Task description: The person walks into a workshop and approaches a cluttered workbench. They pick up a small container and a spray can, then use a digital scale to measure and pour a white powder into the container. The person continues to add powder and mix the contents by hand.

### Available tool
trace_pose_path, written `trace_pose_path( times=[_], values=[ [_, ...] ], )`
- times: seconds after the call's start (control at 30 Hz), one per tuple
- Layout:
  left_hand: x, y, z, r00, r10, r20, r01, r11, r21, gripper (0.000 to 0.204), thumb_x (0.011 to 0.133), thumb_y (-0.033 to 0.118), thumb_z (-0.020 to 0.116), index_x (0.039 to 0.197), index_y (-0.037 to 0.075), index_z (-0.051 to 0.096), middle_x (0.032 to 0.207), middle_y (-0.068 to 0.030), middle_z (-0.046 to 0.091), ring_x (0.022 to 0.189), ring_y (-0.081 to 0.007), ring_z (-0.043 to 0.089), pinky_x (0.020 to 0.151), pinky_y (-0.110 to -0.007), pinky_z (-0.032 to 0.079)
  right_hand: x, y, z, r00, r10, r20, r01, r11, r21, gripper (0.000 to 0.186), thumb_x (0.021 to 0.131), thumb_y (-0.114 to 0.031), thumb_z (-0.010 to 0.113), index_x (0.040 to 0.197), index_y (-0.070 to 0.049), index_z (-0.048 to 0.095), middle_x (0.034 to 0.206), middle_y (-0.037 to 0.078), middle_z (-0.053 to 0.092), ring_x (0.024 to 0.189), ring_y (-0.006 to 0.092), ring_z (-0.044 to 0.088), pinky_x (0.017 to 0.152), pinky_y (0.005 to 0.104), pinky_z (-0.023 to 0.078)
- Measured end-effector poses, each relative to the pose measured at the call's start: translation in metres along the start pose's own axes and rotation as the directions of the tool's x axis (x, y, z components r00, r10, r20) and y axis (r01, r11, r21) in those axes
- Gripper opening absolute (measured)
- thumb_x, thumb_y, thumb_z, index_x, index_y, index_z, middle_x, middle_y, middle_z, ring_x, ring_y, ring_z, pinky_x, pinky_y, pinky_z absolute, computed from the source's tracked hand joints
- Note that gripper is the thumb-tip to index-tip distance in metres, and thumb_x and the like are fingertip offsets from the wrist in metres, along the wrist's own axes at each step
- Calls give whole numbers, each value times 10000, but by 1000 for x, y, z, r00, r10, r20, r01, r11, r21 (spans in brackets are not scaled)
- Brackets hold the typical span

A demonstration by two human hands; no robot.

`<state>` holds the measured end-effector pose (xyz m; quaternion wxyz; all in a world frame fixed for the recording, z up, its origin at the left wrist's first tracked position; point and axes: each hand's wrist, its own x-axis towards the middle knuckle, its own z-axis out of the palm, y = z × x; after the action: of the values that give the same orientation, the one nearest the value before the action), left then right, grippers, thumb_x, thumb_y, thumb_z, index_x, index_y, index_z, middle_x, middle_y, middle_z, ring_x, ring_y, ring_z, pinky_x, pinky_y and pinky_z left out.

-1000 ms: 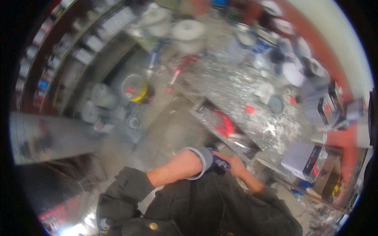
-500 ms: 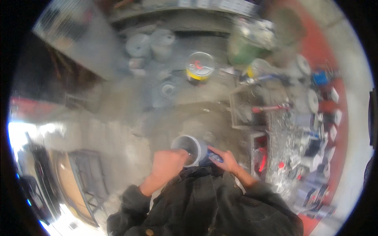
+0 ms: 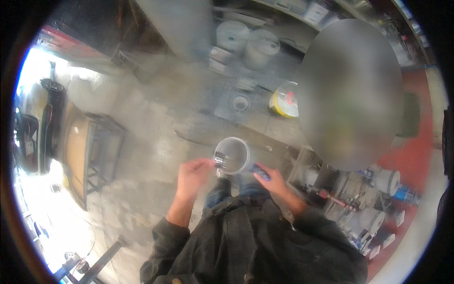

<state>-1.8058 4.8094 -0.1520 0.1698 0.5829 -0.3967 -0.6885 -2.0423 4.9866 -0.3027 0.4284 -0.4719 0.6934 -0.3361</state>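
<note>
A round, light grey container with a pale rim (image 3: 237, 150) is held out in front of me, above my legs. My left hand (image 3: 196, 168) pinches a small shiny metal piece (image 3: 219, 160) at the container's left rim; what it is I cannot make out. At the other side my right hand (image 3: 273, 182) is closed on a blue handle-like object (image 3: 261, 171) against the container. Whether that blue object is fixed to the container I cannot tell.
A table with a metal frame (image 3: 76, 146) and a car (image 3: 28, 132) are on the left. Buckets (image 3: 262, 49) and a yellow-and-white pail (image 3: 283, 99) are ahead. Cans and tools (image 3: 362, 217) crowd the lower right. A blurred oval hides the upper right.
The view has swung leftward, showing more of the table and car. The container is higher in the picture, and my left hand has shifted from inside it to the metal piece at its rim.
</note>
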Motion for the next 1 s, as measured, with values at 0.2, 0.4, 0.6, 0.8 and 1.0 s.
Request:
trace_pose_path(
  times=[0.2, 0.4, 0.6, 0.8, 1.0],
  values=[
    [10, 17, 8, 989, -11, -150, -33, 958, -285, 198, 931, 166, 705, 990, -21, 686, 586, 87, 422, 467, -21, 320, 434, -223, 209, 39, 57, -20, 994, 105, -42, -105, 994, 4, 482, 879, -240, 715, 1333, -114, 615, 1132, 213, 695, 1035, 354, 689, 876, 379, 533],
    [16, 12, -8, 929, 26, -370, -178, 906, -383, 182, 964, 197, 675, 978, 18, 645, 582, 97, 366, 458, -21, 286, 422, -224, 191, 76, 99, -50, 950, 289, -115, -306, 933, -188, 460, 851, -289, 730, 1276, -127, 657, 911, 219, 708, 879, 383, 697, 750, 421, 525],
    [10, -5, -33, 885, 43, -465, -284, 839, -464, 249, 958, 205, 683, 1043, -29, 681, 605, 116, 387, 501, -10, 310, 453, -225, 194, 113, 136, -64, 890, 436, -136, -455, 830, -323, 508, 835, -302, 724, 1319, -177, 631, 1049, 198, 709, 1001, 386, 673, 835, 463, 519],
    [11, 14, -33, 867, 37, -496, -296, 839, -456, 207, 979, 210, 654, 1026, 10, 623, 614, 99, 352, 488, -14, 289, 433, -207, 202, 137, 197, -69, 867, 486, -106, -497, 835, -237, 540, 834, -293, 709, 1352, -183, 600, 1137, 182, 699, 1068, 388, 654, 901, 466, 513],
    [11, 17, -37, 858, 63, -510, -333, 823, -459, 276, 953, 187, 687, 1100, -47, 678, 603, 103, 402, 496, -9, 320, 444, -215, 197, 157, 174, -69, 883, 455, -114, -460, 793, -399, 501, 820, -278, 694, 1305, -178, 621, 1145, 174, 698, 1075, 383, 653, 901, 469, 513]
  ],
)
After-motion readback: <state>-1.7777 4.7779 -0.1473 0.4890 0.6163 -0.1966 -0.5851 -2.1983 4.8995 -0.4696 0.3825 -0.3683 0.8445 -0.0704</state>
